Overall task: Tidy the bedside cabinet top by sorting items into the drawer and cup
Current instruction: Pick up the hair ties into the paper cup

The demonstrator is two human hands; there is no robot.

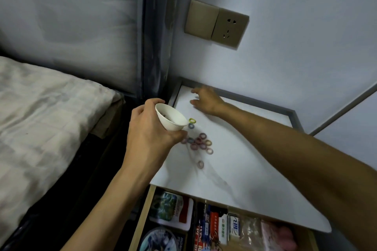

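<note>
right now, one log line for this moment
left hand: holds cup | right hand: open, back left of top | hair ties: loose on top | drawer: open

The cup (172, 118) is white. The hair ties (201, 142) are mauve, pink, blue, cream and yellow-green. The tabletop (244, 159) is white with faint grey veining and has a grey rim (293, 113). The socket plate (216, 23) is bronze, the bed sheet (40, 108) cream and faintly checked, the drawer (142, 214) pale wood.
</note>
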